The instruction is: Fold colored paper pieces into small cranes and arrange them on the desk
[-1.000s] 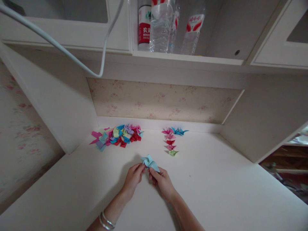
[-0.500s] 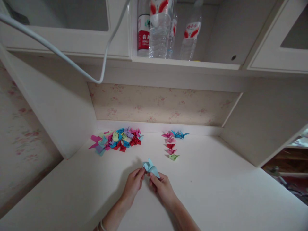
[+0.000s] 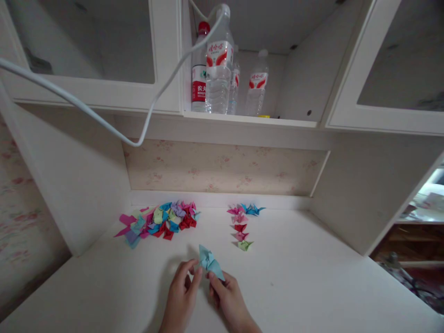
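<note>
A light blue paper crane (image 3: 210, 262) is held just above the white tabletop, its folded paper spread out at both ends. My right hand (image 3: 227, 293) pinches its lower right part between thumb and fingers. Beside its left edge is my left hand (image 3: 183, 284), thumb and index finger apart, with no paper visibly gripped. Whether those fingertips touch the crane is hard to see. Beyond the hands, a short column of small paper cranes in pink, red and green (image 3: 245, 245) stands with blue cranes (image 3: 252, 210) at its top right.
A heap of colourful folded papers (image 3: 163, 219) lies at the back left of the desk (image 3: 294, 277). Overhead, plastic bottles (image 3: 218, 74) stand on an open cabinet shelf. A white cable-like arm (image 3: 97, 119) hangs across the upper left.
My left fingers have come off their pinch on the crane and parted. The crane now looks flatter and more spread, still in my right hand. The view has tilted upward.
</note>
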The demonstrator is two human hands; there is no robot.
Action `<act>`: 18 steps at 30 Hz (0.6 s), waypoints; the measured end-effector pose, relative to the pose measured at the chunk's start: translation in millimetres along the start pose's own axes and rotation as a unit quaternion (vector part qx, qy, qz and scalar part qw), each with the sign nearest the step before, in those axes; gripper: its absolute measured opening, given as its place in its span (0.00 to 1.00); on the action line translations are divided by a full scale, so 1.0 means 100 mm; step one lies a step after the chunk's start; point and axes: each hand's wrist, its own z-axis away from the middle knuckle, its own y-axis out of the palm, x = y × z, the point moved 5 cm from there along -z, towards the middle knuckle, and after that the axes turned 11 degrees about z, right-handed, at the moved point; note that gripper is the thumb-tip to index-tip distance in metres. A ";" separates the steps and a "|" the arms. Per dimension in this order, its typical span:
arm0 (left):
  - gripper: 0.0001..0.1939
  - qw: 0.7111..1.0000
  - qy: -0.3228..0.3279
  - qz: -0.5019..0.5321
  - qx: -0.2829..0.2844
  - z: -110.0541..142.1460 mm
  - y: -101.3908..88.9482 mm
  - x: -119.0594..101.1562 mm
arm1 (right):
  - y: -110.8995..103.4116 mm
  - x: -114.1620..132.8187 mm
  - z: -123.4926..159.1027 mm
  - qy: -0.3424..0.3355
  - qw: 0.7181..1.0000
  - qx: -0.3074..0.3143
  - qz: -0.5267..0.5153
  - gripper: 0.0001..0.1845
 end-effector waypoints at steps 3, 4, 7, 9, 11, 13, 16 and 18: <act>0.15 0.999 0.020 -0.037 0.009 0.02 0.01 -0.01 | 0.01 0.03 0.03 -0.017 1.000 0.011 0.019 0.24; 0.15 0.999 0.025 -0.041 0.011 0.02 0.01 -0.01 | 0.01 0.04 0.04 -0.021 0.999 0.016 0.022 0.23; 0.15 0.998 0.035 -0.045 0.007 0.02 0.00 0.00 | 0.02 0.02 0.06 -0.022 0.999 0.019 0.026 0.24; 0.15 0.998 0.037 -0.044 0.008 0.02 0.00 0.01 | 0.02 0.01 0.06 -0.014 0.999 0.016 0.028 0.24; 0.14 0.998 0.040 -0.043 0.014 0.02 -0.01 0.00 | 0.02 0.01 0.05 -0.006 1.000 0.019 0.025 0.25; 0.14 0.998 0.041 -0.043 0.018 0.02 -0.01 0.00 | 0.03 0.01 0.04 -0.002 1.000 0.024 0.017 0.25; 0.14 0.998 0.037 -0.043 0.016 0.02 0.00 -0.02 | 0.03 0.01 0.04 -0.001 1.000 0.024 0.013 0.26; 0.14 0.999 0.031 -0.043 0.011 0.03 0.00 -0.04 | 0.03 0.00 0.03 0.002 1.000 0.019 0.008 0.27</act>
